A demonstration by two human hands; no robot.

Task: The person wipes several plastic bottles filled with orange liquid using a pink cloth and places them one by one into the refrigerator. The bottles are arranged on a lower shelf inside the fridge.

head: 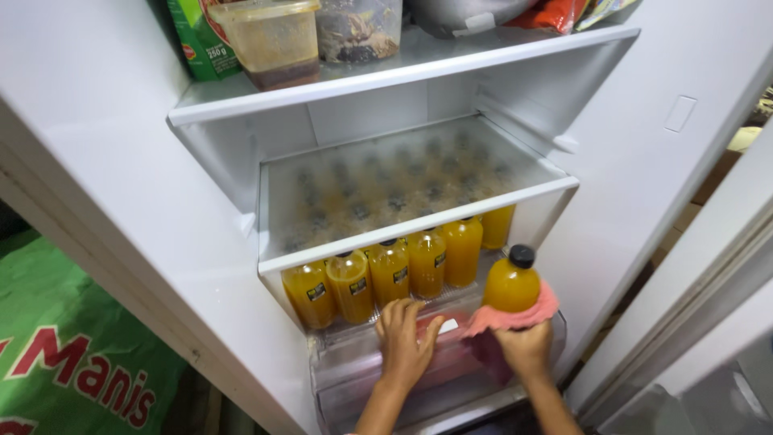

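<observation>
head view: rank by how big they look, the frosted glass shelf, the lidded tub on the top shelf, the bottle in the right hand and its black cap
1. frosted glass shelf
2. lidded tub, partly cut off by the frame
3. bottle held with a pink cloth in the right hand
4. black cap

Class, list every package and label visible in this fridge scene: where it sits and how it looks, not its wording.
Green carton: top shelf, left; boxy.
Lidded tub: beside it; translucent, brown contents.
Bottle labels: on the orange bottles; small, dark, yellow marks.
Green sack: lower left, outside; red-and-white lettering.
</observation>
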